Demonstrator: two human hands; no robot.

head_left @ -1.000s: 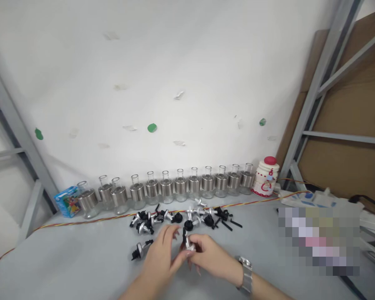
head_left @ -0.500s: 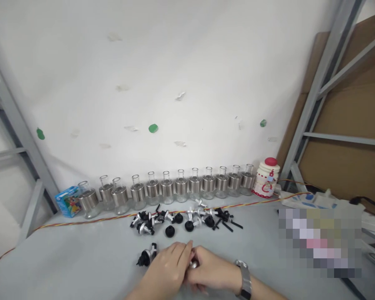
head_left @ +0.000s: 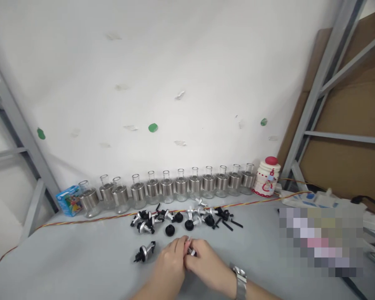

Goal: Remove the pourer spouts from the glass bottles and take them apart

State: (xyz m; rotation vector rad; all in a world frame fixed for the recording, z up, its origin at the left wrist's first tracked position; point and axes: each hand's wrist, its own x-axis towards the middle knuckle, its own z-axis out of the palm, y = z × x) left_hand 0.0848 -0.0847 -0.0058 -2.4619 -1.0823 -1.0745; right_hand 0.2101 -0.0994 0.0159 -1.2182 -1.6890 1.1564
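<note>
Centre bottom of frame: right hand (head_left: 208, 260) has thumb and forefinger clamped on a small shiny silver metal part (head_left: 191, 251), held above the grey tabletop (head_left: 71, 258). Left hand (head_left: 170, 260) is curled against it from the other side; its fingertips are hidden, so cannot tell whether they grip. Progress, judged from layout: one black-and-silver spouted piece with ribbed black stopper (head_left: 145, 252), lower left of centre, looks complete; the held one appears unfinished. Left unjoined, mid-frame: silver spouts with black tips (head_left: 142, 227), round black stoppers (head_left: 170, 230), clear plastic pieces (head_left: 198, 220), thin black rods (head_left: 227, 226). Clear glass bottles with brushed-metal bands (head_left: 167, 187), lined up behind, all have open necks.
</note>
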